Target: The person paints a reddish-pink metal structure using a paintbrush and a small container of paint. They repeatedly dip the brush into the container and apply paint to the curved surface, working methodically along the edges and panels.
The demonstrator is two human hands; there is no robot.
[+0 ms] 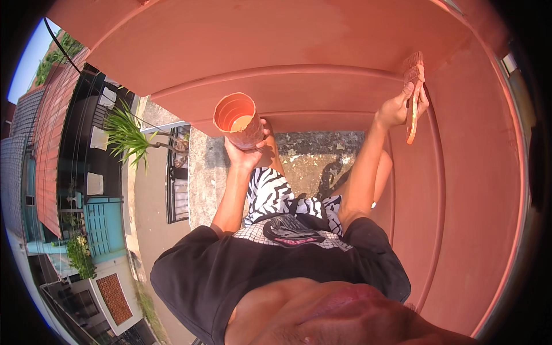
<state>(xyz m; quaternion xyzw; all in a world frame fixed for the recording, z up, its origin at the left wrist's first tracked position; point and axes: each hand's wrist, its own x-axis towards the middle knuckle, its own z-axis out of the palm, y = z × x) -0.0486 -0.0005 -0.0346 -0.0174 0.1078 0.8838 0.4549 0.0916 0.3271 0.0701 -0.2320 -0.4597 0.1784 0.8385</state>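
Note:
My left hand (244, 150) is wrapped round a paint-smeared cup (248, 135), tilted so that its ribbed inside and some orange paint at the bottom show. In my right hand (395, 110) is a paintbrush (412, 118), its handle hanging down between thumb and fingers. The bristles point up against the reddish-orange wall (259, 43), close to the inner corner and the end of a raised ridge. Both the handle and the bristles are coated in the same orange. A slightly darker patch shows on the wall left of the brush.
A second wall face (477, 149) of the same colour closes off the right side. Below me lies a rough, stained concrete ledge (310, 164). To the left are a street (158, 247), a spiky green plant (127, 137), a barred metal gate (177, 178) and houses with overhead wires.

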